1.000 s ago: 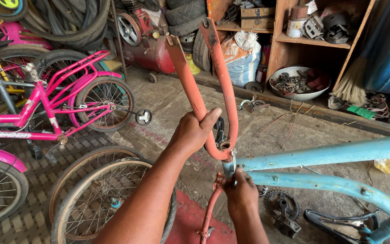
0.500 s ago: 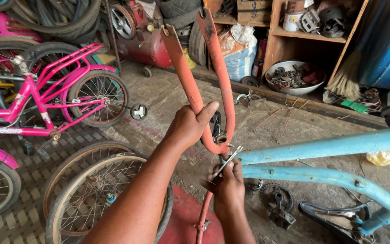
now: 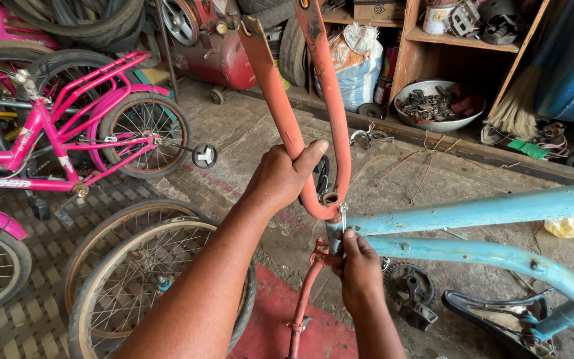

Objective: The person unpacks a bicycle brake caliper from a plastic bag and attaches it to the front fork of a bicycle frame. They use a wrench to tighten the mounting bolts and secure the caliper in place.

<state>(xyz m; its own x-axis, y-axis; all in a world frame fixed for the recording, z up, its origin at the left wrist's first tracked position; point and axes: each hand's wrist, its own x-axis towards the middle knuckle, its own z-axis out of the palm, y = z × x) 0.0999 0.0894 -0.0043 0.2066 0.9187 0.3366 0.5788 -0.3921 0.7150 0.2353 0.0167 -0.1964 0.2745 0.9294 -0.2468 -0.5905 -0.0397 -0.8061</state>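
An orange-red bicycle fork (image 3: pixel 280 106) points up from the head tube of a light blue bicycle frame (image 3: pixel 486 213). My left hand (image 3: pixel 282 176) is wrapped around the left fork leg just above the crown. My right hand (image 3: pixel 359 266) grips the blue head tube below the crown, with a small metal wrench (image 3: pixel 343 216) standing up between its fingers and the crown. A thin red rod (image 3: pixel 303 299) runs down from the bottom of the head tube.
Two loose wheels (image 3: pixel 134 279) lie at the lower left, beside pink children's bicycles (image 3: pixel 68 139). A red compressor tank (image 3: pixel 217 56), sacks and wooden shelves stand at the back. A bowl of metal parts (image 3: pixel 436 106) sits on the floor. A chainring (image 3: pixel 410 286) and black saddle (image 3: pixel 493 309) lie at the right.
My right hand has moved up along the head tube, bringing the wrench to the fork crown. The left hand keeps its hold on the fork leg.
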